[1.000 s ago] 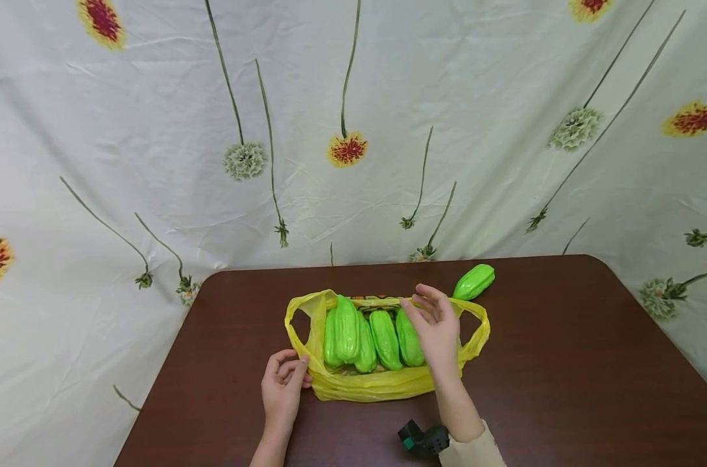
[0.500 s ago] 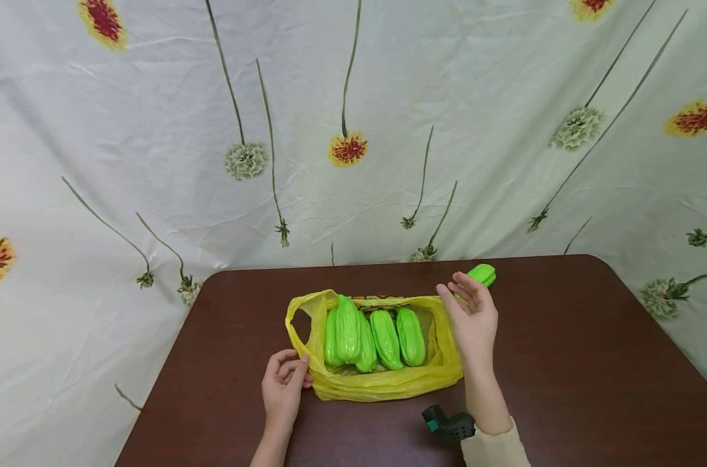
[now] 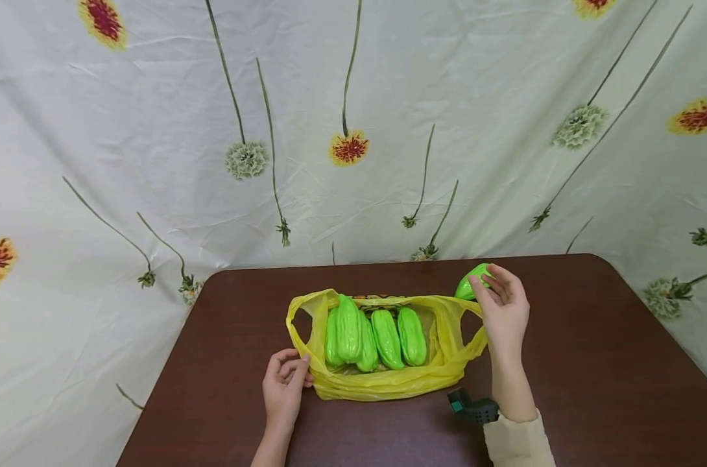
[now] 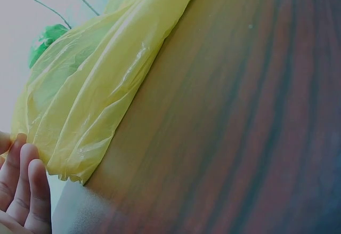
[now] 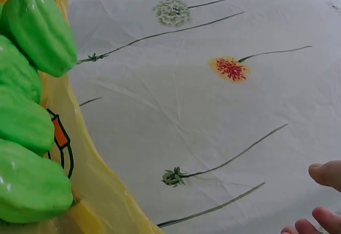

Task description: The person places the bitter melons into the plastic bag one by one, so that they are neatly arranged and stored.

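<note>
A yellow plastic bag (image 3: 383, 389) lies with its mouth spread open on the table. Inside it, several glossy, bright-green ribbed vegetables (image 3: 386, 338), shaped like long peppers, lie side by side. My left hand (image 3: 283, 389) pinches the bag's near left edge between thumb and fingers; in the left wrist view, fingertips (image 4: 31, 154) meet the thin plastic. Beyond the bag's right handle, one more green ribbed vegetable (image 3: 469, 285) lies on the table. My right hand (image 3: 505, 311) reaches over beside it, holding nothing, thumb and fingers apart, and partly covers it.
The dark brown table (image 3: 593, 363) reaches back to a white cloth (image 3: 493, 130) printed with flowers. A black wrist camera (image 3: 475, 408) sits on the right wrist, close to the bag's near right side.
My right hand has moved right, from above the bag's contents to beside the loose green vegetable. The left hand stays at the bag's edge.
</note>
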### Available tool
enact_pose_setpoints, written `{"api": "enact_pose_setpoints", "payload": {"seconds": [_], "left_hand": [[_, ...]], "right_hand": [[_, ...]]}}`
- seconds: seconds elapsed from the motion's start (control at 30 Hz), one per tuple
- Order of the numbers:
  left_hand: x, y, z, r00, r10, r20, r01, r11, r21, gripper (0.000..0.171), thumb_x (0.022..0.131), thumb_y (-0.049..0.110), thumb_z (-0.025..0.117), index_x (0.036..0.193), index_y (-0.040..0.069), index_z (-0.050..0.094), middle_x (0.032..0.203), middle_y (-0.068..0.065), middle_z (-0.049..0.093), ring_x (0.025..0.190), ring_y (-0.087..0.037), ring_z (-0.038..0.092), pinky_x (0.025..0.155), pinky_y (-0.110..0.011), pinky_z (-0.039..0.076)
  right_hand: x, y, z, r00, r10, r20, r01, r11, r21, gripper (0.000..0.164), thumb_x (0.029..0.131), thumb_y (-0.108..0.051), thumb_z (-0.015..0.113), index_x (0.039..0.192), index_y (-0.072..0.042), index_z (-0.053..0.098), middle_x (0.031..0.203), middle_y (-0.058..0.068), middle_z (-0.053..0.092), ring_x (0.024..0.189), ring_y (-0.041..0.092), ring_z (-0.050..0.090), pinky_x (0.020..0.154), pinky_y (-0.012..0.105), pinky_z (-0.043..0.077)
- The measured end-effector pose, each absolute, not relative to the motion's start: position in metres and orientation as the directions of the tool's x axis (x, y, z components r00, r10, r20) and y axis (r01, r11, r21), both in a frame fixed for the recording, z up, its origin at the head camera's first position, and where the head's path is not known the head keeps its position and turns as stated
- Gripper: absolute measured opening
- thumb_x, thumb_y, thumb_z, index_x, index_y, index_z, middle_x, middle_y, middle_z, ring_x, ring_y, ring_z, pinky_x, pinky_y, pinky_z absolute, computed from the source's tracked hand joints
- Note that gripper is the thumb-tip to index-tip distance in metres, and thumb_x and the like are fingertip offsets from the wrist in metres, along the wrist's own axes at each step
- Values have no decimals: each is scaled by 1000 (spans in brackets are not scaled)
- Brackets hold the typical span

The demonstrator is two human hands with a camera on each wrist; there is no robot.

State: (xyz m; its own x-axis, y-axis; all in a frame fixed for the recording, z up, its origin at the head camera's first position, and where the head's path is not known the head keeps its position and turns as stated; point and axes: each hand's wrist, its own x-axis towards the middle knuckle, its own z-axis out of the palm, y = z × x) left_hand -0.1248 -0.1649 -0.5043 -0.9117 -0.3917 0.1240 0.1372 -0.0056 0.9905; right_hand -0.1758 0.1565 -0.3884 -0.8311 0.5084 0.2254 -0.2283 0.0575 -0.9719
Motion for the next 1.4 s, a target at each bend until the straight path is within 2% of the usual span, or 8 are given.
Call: {"api": "enact_pose_setpoints", "payload": {"seconds": [0.13,0.3,0.5,0.8,1.07,1.4], "left_hand": [[-125,-165,-504,-911,-394,124,137,-4,991,20,88,0,63,105,-2,52,69,-2,64,51,-13,57,48,-24,51],[-126,-164,-503,-911,-392,127,139,-2,990,20,88,1,63,105,-2,53,69,-2,64,51,-13,56,48,-24,51],[-126,-163,-504,-912,-390,124,136,-5,991,21,88,2,64,105,-2,53,69,-2,64,50,-13,56,48,-23,51],[-127,-164,-504,-913,-387,132,144,-1,990,22,88,3,65,106,-2,53,70,-2,64,51,-13,57,48,-24,51],[-127,-164,-503,-914,-383,133,142,5,990,22,88,3,64,106,-2,53,70,-2,64,51,-13,57,48,-24,52],[-127,-164,-505,-913,-389,118,124,11,992,21,88,3,64,106,-1,53,70,-2,64,51,-14,57,49,-24,52]], "right_hand": [[-181,167,-392,-811,537,233,-244,51,-968,43,85,-12,70,123,1,55,119,9,55,104,17,54,85,14,44],[-187,180,-396,-808,538,238,-219,101,-971,46,85,-17,71,124,-1,54,117,1,55,108,18,53,88,17,44],[-195,195,-405,-805,547,229,-175,151,-973,47,84,-21,72,124,-4,54,116,-1,54,110,21,53,94,27,44],[-211,206,-434,-809,566,160,-70,177,-982,58,82,-31,73,128,-3,52,122,8,53,115,26,51,97,33,43],[-220,206,-462,-830,543,128,-31,183,-983,63,81,-33,74,129,-1,50,129,15,50,121,28,47,102,41,38],[-225,197,-492,-829,547,116,-44,143,-989,69,79,-31,77,133,-2,45,134,20,43,127,33,39,105,41,33]]}}
